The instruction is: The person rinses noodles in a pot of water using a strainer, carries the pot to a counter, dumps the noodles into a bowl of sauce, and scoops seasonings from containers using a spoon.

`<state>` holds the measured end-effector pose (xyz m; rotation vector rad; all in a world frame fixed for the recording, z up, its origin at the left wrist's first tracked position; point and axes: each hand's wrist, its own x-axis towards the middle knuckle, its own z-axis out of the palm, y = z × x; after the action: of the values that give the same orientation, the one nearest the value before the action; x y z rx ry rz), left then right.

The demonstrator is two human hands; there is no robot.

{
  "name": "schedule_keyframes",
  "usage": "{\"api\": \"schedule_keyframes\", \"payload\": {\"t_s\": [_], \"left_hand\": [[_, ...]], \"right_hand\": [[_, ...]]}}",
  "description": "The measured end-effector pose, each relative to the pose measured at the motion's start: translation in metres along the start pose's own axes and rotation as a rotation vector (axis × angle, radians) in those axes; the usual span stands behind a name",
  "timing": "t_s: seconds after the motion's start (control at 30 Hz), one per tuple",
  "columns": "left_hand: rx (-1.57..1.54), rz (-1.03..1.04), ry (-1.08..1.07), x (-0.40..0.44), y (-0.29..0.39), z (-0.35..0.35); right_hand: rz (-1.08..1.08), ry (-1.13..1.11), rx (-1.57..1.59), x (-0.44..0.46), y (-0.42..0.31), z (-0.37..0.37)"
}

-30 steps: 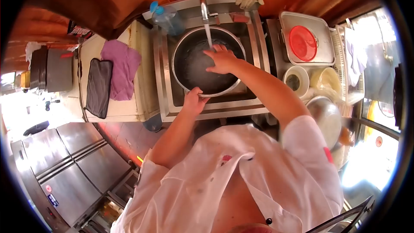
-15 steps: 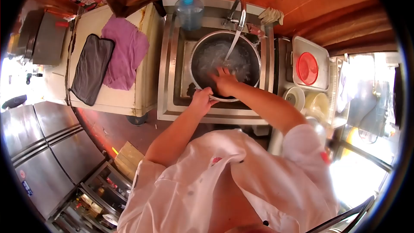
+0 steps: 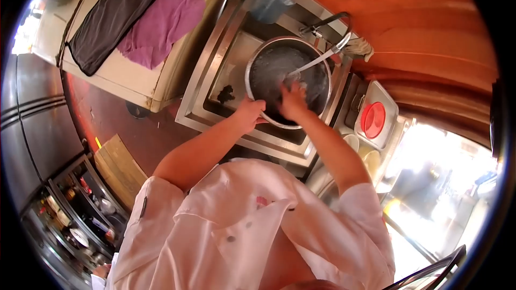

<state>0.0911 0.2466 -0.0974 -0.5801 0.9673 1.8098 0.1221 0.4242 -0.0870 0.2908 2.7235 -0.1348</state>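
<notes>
A large round metal pot [image 3: 249, 81] sits in the steel sink [image 3: 223, 70], with water in it. My left hand [image 3: 250, 115] is closed on the pot's near left rim. Inside the pot, my right hand [image 3: 294, 103] reaches down with fingers apart at the water, and their tips are partly hidden by splashing. No object shows in that hand. From the faucet [image 3: 342, 43] a stream of water runs into the pot just beyond my right fingers.
Behind the sink stands a blue pump bottle [image 3: 271, 2]. A grey cloth [image 3: 110, 24] and a purple cloth [image 3: 166, 19] lie on the left counter. Pale gloves [image 3: 358, 49] hang by the faucet. To the right, a red round container [image 3: 373, 120] sits in a tray [image 3: 388, 104].
The view has turned, so the sink appears tilted. My right hand has shifted within the pot toward the stream's landing spot. My left hand keeps its hold on the rim.
</notes>
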Motion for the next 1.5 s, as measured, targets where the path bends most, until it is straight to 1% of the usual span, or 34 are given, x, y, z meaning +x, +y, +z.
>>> {"api": "schedule_keyframes", "payload": {"t_s": [0.07, 0.1, 0.13, 0.17, 0.2, 0.27, 0.3, 0.37, 0.4, 0.43, 0.47, 0.5, 0.53, 0.57, 0.6, 0.67, 0.73, 0.77, 0.87, 0.9, 1.0, 1.03, 1.13, 1.17, 1.27, 1.3, 1.4, 1.43, 1.5], "left_hand": [[0.028, 0.035, 0.062, -0.003, -0.003, 0.019], [0.047, 0.051, 0.092, -0.003, -0.004, 0.024], [0.048, 0.042, 0.073, -0.002, -0.003, 0.017], [0.050, 0.031, 0.054, 0.000, -0.002, 0.005], [0.056, 0.020, 0.034, -0.001, 0.000, -0.004], [0.023, 0.043, 0.044, -0.007, 0.013, 0.002], [0.017, 0.055, 0.037, -0.006, 0.010, 0.008], [0.055, 0.054, 0.040, -0.007, 0.000, 0.022], [0.038, 0.017, 0.034, 0.001, -0.004, 0.014], [0.022, -0.021, 0.030, 0.009, -0.010, -0.001], [0.005, -0.062, 0.026, 0.016, -0.017, -0.014], [-0.003, -0.024, -0.003, -0.010, 0.007, -0.007], [0.004, 0.008, 0.018, -0.003, 0.011, -0.004], [0.009, 0.026, 0.042, 0.003, 0.005, -0.001], [0.014, 0.034, 0.067, 0.003, -0.005, 0.001], [0.018, 0.045, 0.047, -0.003, -0.002, 0.002], [0.025, 0.054, 0.030, -0.011, 0.005, -0.001], [0.024, 0.003, 0.075, -0.013, 0.011, -0.005], [-0.047, -0.005, 0.007, 0.009, -0.006, -0.005], [-0.021, -0.009, 0.061, 0.006, -0.005, 0.006], [-0.002, -0.018, 0.050, -0.008, 0.005, 0.001], [-0.017, -0.053, 0.006, -0.025, 0.021, 0.002], [0.003, -0.012, 0.023, -0.008, 0.009, 0.003], [-0.017, 0.005, 0.032, -0.004, 0.002, 0.006], [0.039, -0.026, 0.039, -0.018, 0.014, 0.007], [-0.002, -0.053, -0.007, -0.020, 0.018, -0.002], [0.002, -0.034, 0.028, -0.004, 0.011, -0.004], [-0.014, 0.014, 0.012, -0.005, 0.007, 0.004], [0.018, 0.001, 0.049, -0.009, 0.010, 0.007]], "right_hand": [[-0.123, 0.006, 0.041, 0.005, -0.011, -0.001], [-0.152, -0.038, 0.108, 0.025, -0.001, -0.009], [-0.181, -0.082, 0.177, 0.042, 0.010, -0.015], [-0.085, -0.077, 0.210, 0.053, 0.023, -0.011], [-0.078, -0.030, 0.139, 0.043, 0.023, 0.001], [-0.073, 0.089, -0.007, 0.018, 0.018, 0.018], [-0.271, 0.193, 0.023, 0.009, 0.007, 0.025], [-0.220, 0.025, 0.148, 0.021, 0.007, 0.004], [-0.200, -0.049, 0.213, 0.039, 0.008, -0.007], [-0.113, -0.010, 0.259, 0.051, 0.020, -0.003], [-0.073, -0.019, 0.194, 0.043, 0.026, 0.009], [-0.032, -0.017, 0.128, 0.026, 0.022, 0.010], [0.003, -0.011, 0.059, 0.017, 0.018, 0.009], [-0.083, -0.087, -0.021, 0.006, 0.001, 0.009], [-0.185, -0.018, 0.060, 0.009, -0.006, 0.014], [-0.155, -0.066, 0.070, 0.031, 0.000, -0.011], [-0.066, 0.040, 0.070, 0.034, 0.025, -0.005], [-0.019, 0.097, 0.069, 0.036, 0.034, 0.000], [-0.245, 0.030, -0.003, 0.005, -0.005, 0.004], [-0.245, 0.017, 0.135, 0.016, -0.001, 0.002], [-0.175, 0.180, 0.122, 0.046, 0.038, -0.001], [-0.032, 0.108, 0.110, 0.035, 0.032, -0.009], [-0.181, 0.106, -0.034, -0.002, -0.012, 0.002], [-0.222, 0.020, 0.097, 0.006, -0.014, -0.005], [-0.183, 0.030, 0.186, 0.044, 0.025, -0.017], [-0.104, 0.125, 0.177, 0.039, 0.033, -0.007], [-0.217, 0.091, -0.027, 0.004, -0.001, -0.001], [-0.271, 0.079, 0.107, 0.006, -0.006, -0.005], [-0.202, 0.018, 0.180, 0.035, 0.012, -0.023]]}}
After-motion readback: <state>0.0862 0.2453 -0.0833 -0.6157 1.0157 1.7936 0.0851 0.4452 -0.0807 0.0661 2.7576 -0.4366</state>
